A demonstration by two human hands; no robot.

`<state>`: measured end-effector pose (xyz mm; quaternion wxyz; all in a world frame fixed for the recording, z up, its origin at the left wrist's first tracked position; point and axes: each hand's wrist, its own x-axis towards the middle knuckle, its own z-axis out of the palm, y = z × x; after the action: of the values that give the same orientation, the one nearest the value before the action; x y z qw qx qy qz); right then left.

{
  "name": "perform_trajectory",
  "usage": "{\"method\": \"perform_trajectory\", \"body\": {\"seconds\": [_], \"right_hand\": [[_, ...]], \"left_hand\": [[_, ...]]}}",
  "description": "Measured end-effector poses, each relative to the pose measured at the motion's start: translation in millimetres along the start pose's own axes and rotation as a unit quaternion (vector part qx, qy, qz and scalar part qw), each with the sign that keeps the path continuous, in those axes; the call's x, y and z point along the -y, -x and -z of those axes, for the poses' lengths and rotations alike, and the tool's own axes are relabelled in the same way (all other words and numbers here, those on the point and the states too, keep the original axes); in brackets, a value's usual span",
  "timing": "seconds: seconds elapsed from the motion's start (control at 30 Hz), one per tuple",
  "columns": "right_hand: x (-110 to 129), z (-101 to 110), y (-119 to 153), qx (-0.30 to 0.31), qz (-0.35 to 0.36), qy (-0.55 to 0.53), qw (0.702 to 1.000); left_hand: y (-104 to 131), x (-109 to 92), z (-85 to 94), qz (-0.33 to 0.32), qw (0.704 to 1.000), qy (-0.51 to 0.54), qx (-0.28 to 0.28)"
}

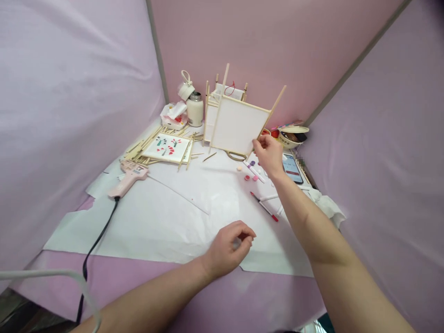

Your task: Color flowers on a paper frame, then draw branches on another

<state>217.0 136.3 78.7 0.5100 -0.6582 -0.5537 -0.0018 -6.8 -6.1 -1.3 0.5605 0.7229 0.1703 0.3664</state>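
Nearest, the left hand [231,245] hangs over the white paper [166,231] on the table [194,305], fingers curled, tips drawn together on nothing visible. Beyond it, the right hand [269,155] seems to pinch the lower right edge of a white frame [239,122] at the far middle, probably placing it, which calls for a steady hold; a pink cloth wall [277,51] stands behind.
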Motion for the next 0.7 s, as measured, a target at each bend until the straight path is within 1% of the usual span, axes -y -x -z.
{"method": "perform_trajectory", "body": {"seconds": [0.03,0.07,0.1,0.13,0.17,0.2,0.23,0.27,0.3,0.37,0.4,0.43,0.47,0.6,0.7], "right_hand": [[3.1,18.2,11.2,0.015,-0.002,0.002,1.000],[5.6,36.3,23.7,0.043,-0.011,0.003,0.999],[7.4,53.6,37.2,0.090,-0.028,0.000,0.996],[8.1,69.3,51.4,0.142,-0.053,-0.009,0.988],[7.8,82.7,65.9,0.190,-0.084,-0.019,0.978],[6.2,93.6,80.3,0.248,-0.121,-0.030,0.961],[3.7,101.8,94.2,0.303,-0.162,-0.043,0.938],[0.3,107.3,107.2,0.349,-0.205,-0.056,0.913],[-3.4,110.7,119.0,0.379,-0.238,-0.068,0.892],[-10.1,112.7,137.9,0.429,-0.278,-0.065,0.857],[-12.0,112.2,144.8,0.449,-0.287,-0.055,0.844],[-12.7,111.1,150.1,0.461,-0.286,-0.039,0.839],[-12.0,109.7,153.8,0.462,-0.278,-0.018,0.842],[-1.8,100.7,158.0,0.408,-0.205,0.077,0.886],[0.0,91.1,154.4,0.398,-0.163,0.107,0.896]], "left_hand": [[0.3,-2.9,2.6,-0.067,0.997,-0.036,-0.030],[-0.5,-5.7,6.3,-0.130,0.987,-0.076,-0.064],[-2.3,-8.1,10.7,-0.174,0.972,-0.122,-0.104],[-5.2,-9.8,15.7,-0.187,0.954,-0.173,-0.155],[-8.8,-10.6,20.6,-0.180,0.936,-0.220,-0.208],[-12.8,-10.2,25.1,-0.153,0.925,-0.257,-0.237],[-16.7,-8.9,28.5,-0.110,0.924,-0.277,-0.241],[-19.9,-7.0,30.6,-0.070,0.930,-0.279,-0.231],[-22.2,-4.6,31.3,-0.029,0.939,-0.266,-0.214],[-23.6,-0.5,29.0,0.036,0.955,-0.228,-0.184],[-22.8,0.8,26.6,0.063,0.958,-0.218,-0.174],[-21.3,1.3,24.0,0.085,0.958,-0.216,-0.168],[-19.2,1.1,21.6,0.103,0.956,-0.221,-0.163],[-10.5,-3.6,17.9,0.157,0.946,-0.235,-0.161],[-9.0,-5.0,20.0,0.188,0.939,-0.243,-0.155]]}}
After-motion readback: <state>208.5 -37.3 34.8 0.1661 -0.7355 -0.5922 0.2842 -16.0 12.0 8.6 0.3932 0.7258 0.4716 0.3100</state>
